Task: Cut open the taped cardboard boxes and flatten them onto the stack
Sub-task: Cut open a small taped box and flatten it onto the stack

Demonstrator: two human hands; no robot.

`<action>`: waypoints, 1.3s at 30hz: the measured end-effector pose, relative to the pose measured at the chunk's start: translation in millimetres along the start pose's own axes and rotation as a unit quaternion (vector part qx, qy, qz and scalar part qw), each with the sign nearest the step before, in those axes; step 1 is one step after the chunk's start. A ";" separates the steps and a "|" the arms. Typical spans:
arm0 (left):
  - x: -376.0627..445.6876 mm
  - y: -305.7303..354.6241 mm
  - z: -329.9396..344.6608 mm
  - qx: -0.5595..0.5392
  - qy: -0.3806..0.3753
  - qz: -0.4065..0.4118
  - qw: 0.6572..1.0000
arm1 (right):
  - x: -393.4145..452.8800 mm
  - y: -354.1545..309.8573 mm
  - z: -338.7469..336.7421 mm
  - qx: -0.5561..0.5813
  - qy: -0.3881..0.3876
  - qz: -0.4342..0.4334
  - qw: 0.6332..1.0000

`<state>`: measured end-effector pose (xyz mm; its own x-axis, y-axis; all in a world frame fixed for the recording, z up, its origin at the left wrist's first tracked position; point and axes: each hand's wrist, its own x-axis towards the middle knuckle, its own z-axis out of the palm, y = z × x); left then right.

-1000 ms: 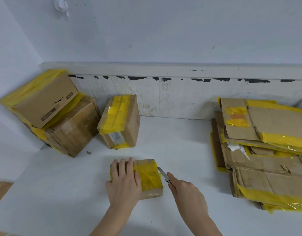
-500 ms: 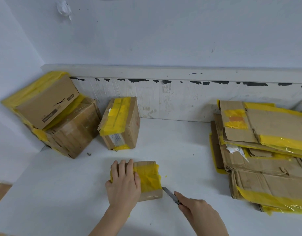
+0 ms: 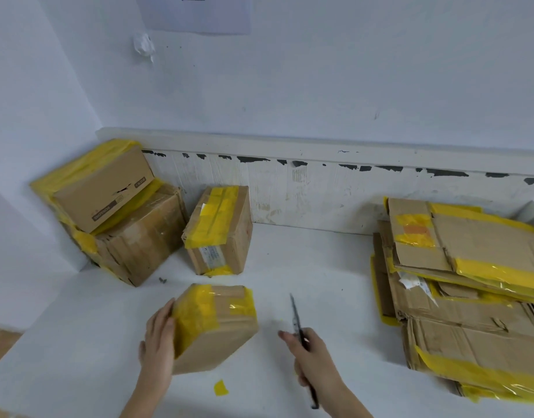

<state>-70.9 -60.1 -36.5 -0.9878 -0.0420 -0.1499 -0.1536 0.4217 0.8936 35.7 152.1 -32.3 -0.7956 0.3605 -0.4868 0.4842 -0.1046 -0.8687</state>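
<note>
white tabletop (image 3: 304, 267) underfoot: left hand (image 3: 157, 342) flat against the small taped box's (image 3: 217, 324) left side, fingers straight, box tilted near the front edge. right hand (image 3: 315, 357) wraps the utility knife (image 3: 295, 315), blade pointing away, clear of the box. flattened stack (image 3: 470, 297) sits right.

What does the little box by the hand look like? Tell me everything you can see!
The small cardboard box is brown with wide yellow tape wrapped over its top and left end, shiny in spots. It is still closed and sits tilted on the white table. The left hand rests along its left side. The knife in the right hand is beside it, not touching.
</note>
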 end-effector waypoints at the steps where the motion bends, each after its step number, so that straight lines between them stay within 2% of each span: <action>1: 3.5 -6.6 -3.5 -0.056 -0.008 -0.029 0.998 | 2.4 -6.6 10.5 -0.004 -0.021 -0.020 1.000; 4: 5.7 -7.3 -1.4 -0.188 -0.044 -0.099 0.976 | 0.5 -27.0 34.3 -0.013 -0.059 -0.087 0.994; 7: -1.1 9.8 13.2 -0.266 -0.102 -0.137 0.949 | -11.2 -39.9 34.1 -0.017 -0.018 -0.170 0.985; 10: -4.3 13.0 34.0 -0.332 -0.167 -0.162 0.914 | -21.6 -43.8 18.6 -0.004 0.011 -0.207 0.978; 12: -0.4 5.7 46.8 -0.308 -0.232 -0.172 0.907 | -25.9 -42.8 7.7 -0.017 0.031 -0.221 0.975; 15: -3.4 0.9 65.5 -0.257 -0.277 -0.258 0.889 | -31.7 -42.4 -6.4 -0.018 0.034 -0.203 0.978; 19: -9.9 7.5 80.1 -0.206 -0.200 -0.340 0.896 | -29.2 -38.3 -12.9 -0.044 0.018 -0.153 0.987; 21: -7.4 5.8 84.3 -0.180 -0.150 -0.308 0.922 | -23.9 -37.1 -8.3 -0.064 -0.002 -0.122 0.990; 23: -7.8 7.5 84.0 -0.093 -0.099 -0.203 0.970 | -18.2 -38.2 0.7 -0.091 -0.025 -0.097 0.991; 25: -8.4 14.6 78.0 -0.047 -0.049 -0.091 0.994 | -14.2 -42.6 10.5 -0.107 -0.049 -0.084 0.989; 27: -3.2 22.5 72.3 -0.082 -0.051 -0.005 0.995 | -12.1 -46.8 17.2 -0.130 -0.068 -0.082 0.986; 29: 4.7 28.8 67.4 -0.107 -0.106 0.035 0.988 | -11.6 -51.1 18.1 -0.143 -0.073 -0.076 0.984; 31: 11.3 27.9 67.9 -0.101 -0.135 0.038 0.985 | -10.7 -55.9 14.6 -0.165 -0.078 -0.074 0.980; 34: 7.7 23.6 77.3 -0.096 -0.102 0.038 0.989 | -5.9 -65.8 9.8 -0.233 -0.037 -0.119 0.964; 36: -0.7 23.0 85.0 -0.101 -0.072 0.034 0.992 | 0.2 -72.0 8.8 -0.344 0.013 -0.166 0.924; 39: -8.5 28.5 89.0 -0.099 -0.038 0.042 0.993 | 1.2 -80.3 12.8 -0.535 0.060 -0.200 0.819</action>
<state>-64.6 32.8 -47.5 -0.9937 0.0577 -0.0958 -0.0798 0.2340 0.9690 -8.8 149.1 35.7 -0.9579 0.2632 -0.1149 0.2870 0.8921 -0.3489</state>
